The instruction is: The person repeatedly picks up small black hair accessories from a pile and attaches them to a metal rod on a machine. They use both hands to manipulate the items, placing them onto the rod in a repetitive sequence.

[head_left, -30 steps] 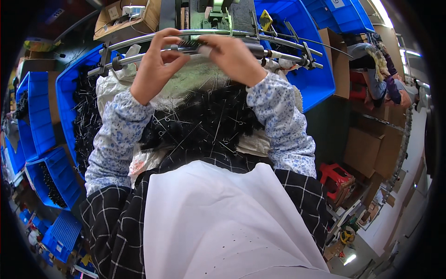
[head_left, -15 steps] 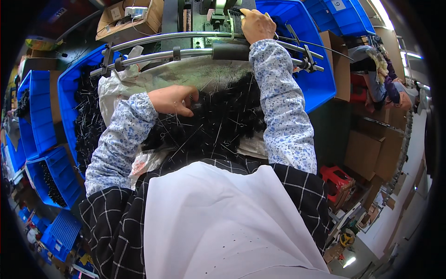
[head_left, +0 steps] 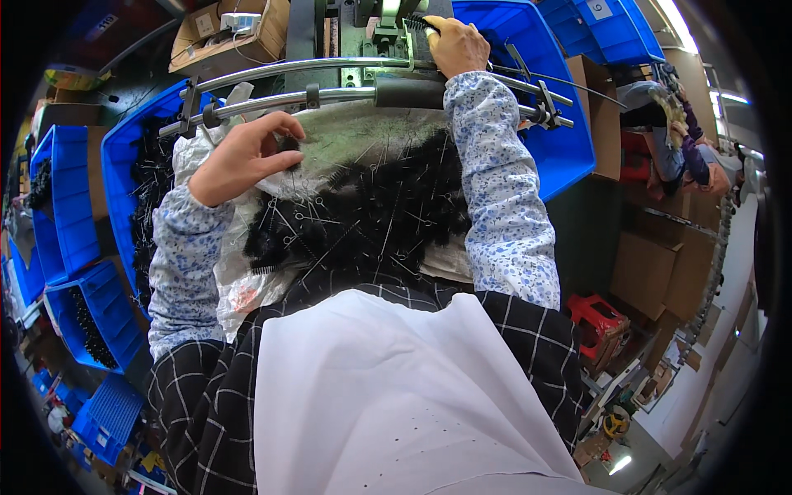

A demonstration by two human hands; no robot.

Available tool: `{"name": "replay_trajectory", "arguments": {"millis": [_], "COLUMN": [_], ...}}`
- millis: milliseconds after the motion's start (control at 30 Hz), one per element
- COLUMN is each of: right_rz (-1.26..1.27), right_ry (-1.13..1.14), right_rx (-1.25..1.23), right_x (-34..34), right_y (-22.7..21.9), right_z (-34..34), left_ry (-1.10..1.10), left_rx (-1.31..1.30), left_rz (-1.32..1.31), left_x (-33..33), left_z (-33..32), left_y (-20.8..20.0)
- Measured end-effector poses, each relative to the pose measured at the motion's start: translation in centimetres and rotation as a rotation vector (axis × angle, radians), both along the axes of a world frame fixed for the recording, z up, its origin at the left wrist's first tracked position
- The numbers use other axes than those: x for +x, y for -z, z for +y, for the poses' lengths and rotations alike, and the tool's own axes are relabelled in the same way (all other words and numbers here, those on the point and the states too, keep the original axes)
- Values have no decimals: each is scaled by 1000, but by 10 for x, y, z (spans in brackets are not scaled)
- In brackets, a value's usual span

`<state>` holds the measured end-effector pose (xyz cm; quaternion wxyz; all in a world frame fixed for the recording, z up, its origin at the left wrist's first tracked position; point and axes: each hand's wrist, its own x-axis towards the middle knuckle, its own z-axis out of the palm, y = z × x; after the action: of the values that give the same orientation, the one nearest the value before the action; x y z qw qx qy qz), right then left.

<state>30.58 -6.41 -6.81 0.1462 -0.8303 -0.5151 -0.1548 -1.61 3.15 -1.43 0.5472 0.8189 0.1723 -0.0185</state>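
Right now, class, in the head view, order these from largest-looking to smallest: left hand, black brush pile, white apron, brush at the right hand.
1. White apron
2. Black brush pile
3. Left hand
4. Brush

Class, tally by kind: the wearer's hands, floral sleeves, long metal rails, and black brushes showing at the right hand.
Left hand and right hand: 2
Floral sleeves: 2
Long metal rails: 2
Black brush at the right hand: 1
Total: 7

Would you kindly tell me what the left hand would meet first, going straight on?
The left hand would probably meet the nearer metal rod, left of the dark roller, though depth is unclear.
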Motion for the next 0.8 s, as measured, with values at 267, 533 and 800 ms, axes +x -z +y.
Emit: {"name": "replay_trajectory", "arguments": {"millis": [267, 533, 800], "right_rz": [-31, 74, 137], "right_ry": [-21, 86, 97], "right_rx": [-67, 51, 14], "right_x": [14, 10, -35], "right_y": [5, 16, 5], "right_z": [9, -11, 22], "left_ry": [-71, -130, -117], "left_rx": [-45, -106, -70], "left_rz": [-33, -122, -104], "left_x": [2, -5, 1], "left_z": [-3, 1, 1], "left_y": [-9, -1, -8]}}
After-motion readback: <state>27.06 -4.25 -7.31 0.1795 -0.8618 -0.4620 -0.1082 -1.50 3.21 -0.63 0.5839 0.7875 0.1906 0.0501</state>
